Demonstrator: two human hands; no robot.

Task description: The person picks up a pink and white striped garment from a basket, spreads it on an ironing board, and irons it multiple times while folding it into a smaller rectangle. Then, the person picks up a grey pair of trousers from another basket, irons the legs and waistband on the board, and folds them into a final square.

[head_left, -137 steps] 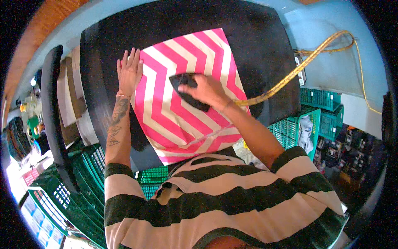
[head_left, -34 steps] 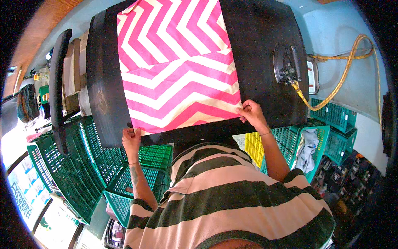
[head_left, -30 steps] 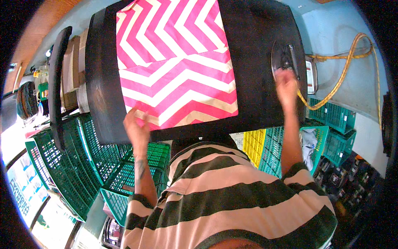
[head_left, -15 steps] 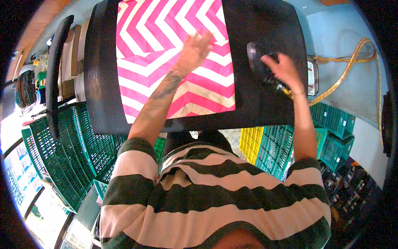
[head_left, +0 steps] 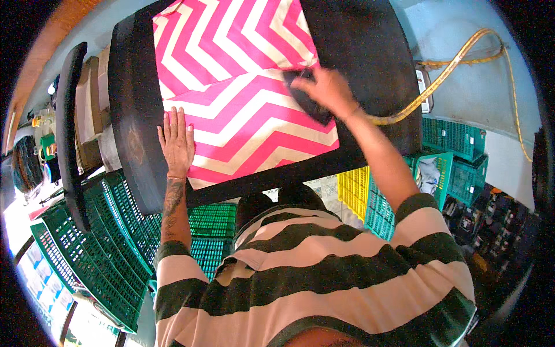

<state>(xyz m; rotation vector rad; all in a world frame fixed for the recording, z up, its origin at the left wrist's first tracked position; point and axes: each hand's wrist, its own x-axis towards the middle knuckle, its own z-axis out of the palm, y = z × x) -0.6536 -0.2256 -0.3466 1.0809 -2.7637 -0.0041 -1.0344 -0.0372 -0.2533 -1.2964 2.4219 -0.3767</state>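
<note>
pink-and-white chevron cloth (head_left: 248,49) lies on the black padded board (head_left: 370,63), one lower corner near the board's front edge. left hand (head_left: 177,141) flat on the cloth's left edge, fingers straight and nearly together, gripping nothing. right hand (head_left: 329,89), a bit blurred, has fingers curled round the handle of the iron (head_left: 312,101), which rests on the cloth's right side, tip by the cross seam (head_left: 225,81). risks: tip could snag the seam and press in a crease; cloth could skew if the left palm presses too lightly; yellow-wrapped cord (head_left: 439,92), looping off right, could tug the iron; left fingers could get burned if the iron strays across.
</note>
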